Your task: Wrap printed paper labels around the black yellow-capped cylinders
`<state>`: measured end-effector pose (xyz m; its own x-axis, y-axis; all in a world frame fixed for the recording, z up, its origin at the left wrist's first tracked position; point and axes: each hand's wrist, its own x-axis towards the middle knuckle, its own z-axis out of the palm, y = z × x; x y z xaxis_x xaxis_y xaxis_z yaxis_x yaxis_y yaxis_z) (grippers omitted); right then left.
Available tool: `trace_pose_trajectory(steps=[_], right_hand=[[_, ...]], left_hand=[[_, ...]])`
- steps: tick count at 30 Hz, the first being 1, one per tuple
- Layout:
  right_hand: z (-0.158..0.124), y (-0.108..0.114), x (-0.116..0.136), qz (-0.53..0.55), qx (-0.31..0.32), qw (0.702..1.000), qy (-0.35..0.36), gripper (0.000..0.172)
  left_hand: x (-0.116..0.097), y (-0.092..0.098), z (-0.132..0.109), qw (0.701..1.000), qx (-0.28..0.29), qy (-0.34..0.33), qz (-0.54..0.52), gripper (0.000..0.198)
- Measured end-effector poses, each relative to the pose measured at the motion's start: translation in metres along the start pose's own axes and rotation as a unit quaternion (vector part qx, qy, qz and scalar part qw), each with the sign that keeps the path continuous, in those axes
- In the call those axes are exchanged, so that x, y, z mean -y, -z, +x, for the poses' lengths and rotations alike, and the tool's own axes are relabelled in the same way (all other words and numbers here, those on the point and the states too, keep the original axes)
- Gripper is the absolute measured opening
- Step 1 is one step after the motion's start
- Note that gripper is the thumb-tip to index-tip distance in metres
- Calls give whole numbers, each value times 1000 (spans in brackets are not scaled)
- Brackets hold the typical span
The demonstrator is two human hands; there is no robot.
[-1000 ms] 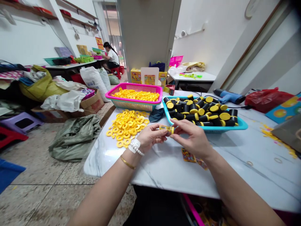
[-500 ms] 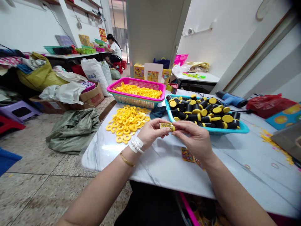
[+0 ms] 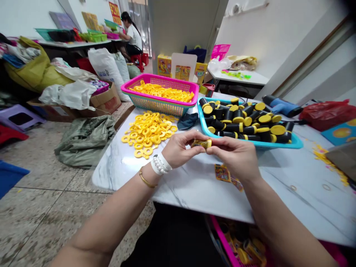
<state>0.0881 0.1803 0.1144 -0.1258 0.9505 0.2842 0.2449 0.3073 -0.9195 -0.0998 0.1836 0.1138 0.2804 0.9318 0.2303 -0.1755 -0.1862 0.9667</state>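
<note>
Between my two hands, above the marble-patterned table (image 3: pixel 191 189), is a small yellow-capped cylinder with a printed label (image 3: pixel 202 143). My left hand (image 3: pixel 183 148) grips its body. My right hand (image 3: pixel 230 150) pinches the yellow end, thumb and fingers closed on it; the fingers partly cover the piece. Printed stickers (image 3: pixel 222 173) lie on the table below my right hand. Just beyond, a blue basket (image 3: pixel 296 144) holds many black cylinders with yellow caps (image 3: pixel 239 119). Left of my hands is a loose pile of yellow ring-shaped pieces (image 3: pixel 150 129).
A pink basket (image 3: pixel 126 87) of yellow pieces stands behind the pile, beside a dark cloth (image 3: pixel 188 121). A blue heat gun (image 3: pixel 283 106) and red bag (image 3: pixel 325 114) lie at right. Under the table edge, another pink basket (image 3: pixel 222 237) holds labelled cylinders. A person (image 3: pixel 133 37) sits far back.
The camera view has tilted down and shifted slightly. My hands stay on the cylinder; its label has turned, and my left fingers now wrap more closely over it.
</note>
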Motion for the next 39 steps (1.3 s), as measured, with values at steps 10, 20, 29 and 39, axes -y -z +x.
trace_pose_trajectory(steps=[10, 20, 29, 39], right_hand=[[14, 10, -1, 87, 145, 982, -79, 45], [8, 5, -11, -118, 47, 976, 178, 40], [4, -3, -2, 110, 91, 988, -63, 35], [-31, 21, -17, 181, 105, 971, -115, 25]], left_hand=[[20, -2, 5, 997, 24, 72, -9, 49], [25, 2, 7, 983, 21, 103, -148, 47], [23, -1, 6, 995, 46, 59, -66, 49], [31, -13, 0, 952, 163, 242, -94, 65]])
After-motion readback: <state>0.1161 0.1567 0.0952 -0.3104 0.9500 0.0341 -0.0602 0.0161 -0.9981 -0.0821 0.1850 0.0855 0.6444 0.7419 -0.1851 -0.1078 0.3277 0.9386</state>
